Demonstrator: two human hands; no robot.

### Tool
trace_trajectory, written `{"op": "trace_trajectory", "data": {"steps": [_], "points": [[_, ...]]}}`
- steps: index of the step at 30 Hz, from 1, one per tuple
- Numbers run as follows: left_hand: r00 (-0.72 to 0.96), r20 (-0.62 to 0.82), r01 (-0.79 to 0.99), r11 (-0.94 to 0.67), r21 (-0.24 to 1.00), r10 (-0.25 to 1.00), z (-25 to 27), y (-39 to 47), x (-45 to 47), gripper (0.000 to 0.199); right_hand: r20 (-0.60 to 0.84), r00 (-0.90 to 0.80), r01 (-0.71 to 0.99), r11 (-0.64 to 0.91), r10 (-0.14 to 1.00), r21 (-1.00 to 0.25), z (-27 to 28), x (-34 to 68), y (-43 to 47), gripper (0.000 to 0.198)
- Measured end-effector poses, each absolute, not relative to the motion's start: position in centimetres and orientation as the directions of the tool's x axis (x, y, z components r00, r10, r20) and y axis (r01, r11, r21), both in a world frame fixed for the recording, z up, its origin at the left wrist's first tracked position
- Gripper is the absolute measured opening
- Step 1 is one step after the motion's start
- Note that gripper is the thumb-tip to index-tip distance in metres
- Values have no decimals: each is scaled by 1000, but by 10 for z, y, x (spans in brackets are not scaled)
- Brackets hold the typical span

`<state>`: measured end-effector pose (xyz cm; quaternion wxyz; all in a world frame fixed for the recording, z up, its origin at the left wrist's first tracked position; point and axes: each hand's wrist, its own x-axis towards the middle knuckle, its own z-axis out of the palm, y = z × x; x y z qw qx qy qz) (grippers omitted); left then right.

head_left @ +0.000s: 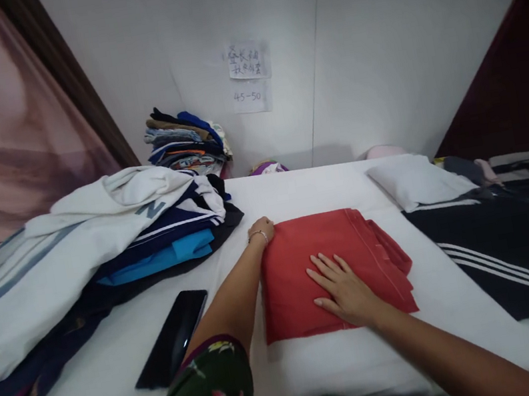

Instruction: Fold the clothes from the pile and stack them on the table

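A red folded garment (294, 287) lies flat on the white bed sheet (324, 370) in front of me, with pale stitching and uneven layered edges on its right side. At its far left corner, my left hand (261, 229) is closed on the fabric; the fingertips are partly hidden. My right hand (345, 291) rests palm down on the middle of the garment, its fingers spread and stretched out. Which kind of garment it is, I cannot tell from the folded shape.
To the left is a heap of clothes with a white striped garment (75, 250) on top and a blue cloth (167, 255) below. A black phone (172, 338) lies beside my left forearm. Black trousers with white stripes (500, 246) lie right. A clothes stack (187, 143) stands by the wall.
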<state>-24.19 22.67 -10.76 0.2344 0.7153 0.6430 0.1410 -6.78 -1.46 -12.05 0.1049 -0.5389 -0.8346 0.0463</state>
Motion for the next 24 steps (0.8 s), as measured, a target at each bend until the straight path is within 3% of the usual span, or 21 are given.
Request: {"op": "trace_trajectory", "data": {"steps": [8, 13, 17, 22, 24], "points": [[169, -16, 894, -147, 423, 985, -88, 214, -235, 29, 100, -383, 894, 396, 918, -209, -112, -70, -17, 65], [382, 120, 824, -396, 405, 916, -87, 171, -226, 43, 100, -373, 898, 386, 922, -210, -112, -70, -16, 65], [535, 38, 798, -520, 304, 844, -100, 144, -223, 55, 70, -370, 892, 376, 926, -251, -110, -69, -18, 66], [539, -62, 830, -517, 209, 840, -99, 141, -220, 60, 44, -345, 842, 330, 938, -426, -87, -63, 0, 63], [540, -63, 830, -519, 203, 839, -98, 142, -220, 60, 99, -259, 865, 276, 961, -420, -78, -53, 21, 63]]}}
